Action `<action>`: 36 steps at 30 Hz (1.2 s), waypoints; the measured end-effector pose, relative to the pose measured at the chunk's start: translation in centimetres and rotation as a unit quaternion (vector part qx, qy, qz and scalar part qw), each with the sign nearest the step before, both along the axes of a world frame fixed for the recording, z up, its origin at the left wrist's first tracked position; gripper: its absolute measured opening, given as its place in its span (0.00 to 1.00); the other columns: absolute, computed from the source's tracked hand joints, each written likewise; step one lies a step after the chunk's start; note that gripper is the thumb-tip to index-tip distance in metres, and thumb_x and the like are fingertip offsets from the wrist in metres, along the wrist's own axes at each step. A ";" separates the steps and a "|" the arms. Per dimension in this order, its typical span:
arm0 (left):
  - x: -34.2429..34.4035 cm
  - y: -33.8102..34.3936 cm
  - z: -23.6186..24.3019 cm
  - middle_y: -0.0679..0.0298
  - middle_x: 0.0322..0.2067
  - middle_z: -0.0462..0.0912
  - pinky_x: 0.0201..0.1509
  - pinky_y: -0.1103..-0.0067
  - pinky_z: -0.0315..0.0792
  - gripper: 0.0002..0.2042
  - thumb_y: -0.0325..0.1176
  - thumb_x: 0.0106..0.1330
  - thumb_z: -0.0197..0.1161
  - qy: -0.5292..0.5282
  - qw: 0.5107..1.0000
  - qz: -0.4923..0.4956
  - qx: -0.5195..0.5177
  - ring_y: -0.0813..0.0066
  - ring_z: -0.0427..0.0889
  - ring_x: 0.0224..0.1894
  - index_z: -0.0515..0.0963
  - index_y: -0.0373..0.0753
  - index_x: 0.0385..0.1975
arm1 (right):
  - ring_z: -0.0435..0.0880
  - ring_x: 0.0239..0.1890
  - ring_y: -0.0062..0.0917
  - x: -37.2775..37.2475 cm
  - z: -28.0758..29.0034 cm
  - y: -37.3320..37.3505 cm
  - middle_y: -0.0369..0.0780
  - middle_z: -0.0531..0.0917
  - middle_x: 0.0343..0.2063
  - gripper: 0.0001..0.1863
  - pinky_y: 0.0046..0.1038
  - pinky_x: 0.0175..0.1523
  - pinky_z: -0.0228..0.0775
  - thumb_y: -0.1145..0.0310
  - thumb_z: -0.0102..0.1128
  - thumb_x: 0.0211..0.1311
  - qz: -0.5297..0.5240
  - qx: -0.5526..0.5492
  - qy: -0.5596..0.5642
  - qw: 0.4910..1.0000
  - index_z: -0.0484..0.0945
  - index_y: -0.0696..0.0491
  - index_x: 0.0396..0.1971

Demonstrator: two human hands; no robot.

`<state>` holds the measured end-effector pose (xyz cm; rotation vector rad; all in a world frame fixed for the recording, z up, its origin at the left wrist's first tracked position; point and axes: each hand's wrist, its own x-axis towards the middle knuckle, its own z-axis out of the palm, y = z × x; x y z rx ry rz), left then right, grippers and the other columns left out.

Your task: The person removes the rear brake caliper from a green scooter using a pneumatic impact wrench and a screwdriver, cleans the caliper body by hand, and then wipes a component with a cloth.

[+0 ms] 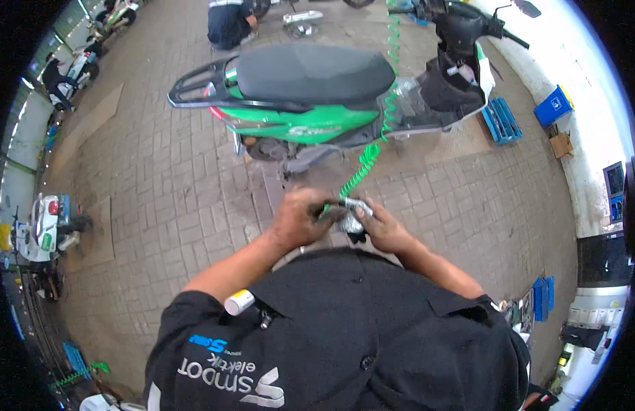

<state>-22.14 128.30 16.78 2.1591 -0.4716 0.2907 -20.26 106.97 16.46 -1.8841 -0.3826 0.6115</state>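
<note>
In front of my belly, both hands are closed around a silver-and-black air tool. My left hand grips its left side, where a green coiled air hose runs down to the fingers; the exact joint is hidden. On the other side, my right hand has its thumb lying along the silver body. Black parts of the tool show below, between the hands. Beyond them a green scooter with a black seat stands sideways, and the hose passes in front of its footboard.
A blue tool case lies right of the scooter, near a blue-and-yellow bin and a cardboard box along the wall. Another person crouches at the top by a white part. A white scooter stands far left.
</note>
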 end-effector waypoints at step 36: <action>-0.7 -1.6 1.4 0.67 0.34 0.77 0.42 0.81 0.69 0.07 0.28 0.63 0.59 0.229 0.915 -0.135 -0.303 0.83 0.72 0.39 0.73 0.34 0.38 | 0.76 0.37 0.19 -1.6 6.9 1.1 0.39 0.80 0.34 0.20 0.23 0.41 0.71 0.56 0.54 0.64 -0.126 0.050 0.058 0.989 0.75 0.58 0.44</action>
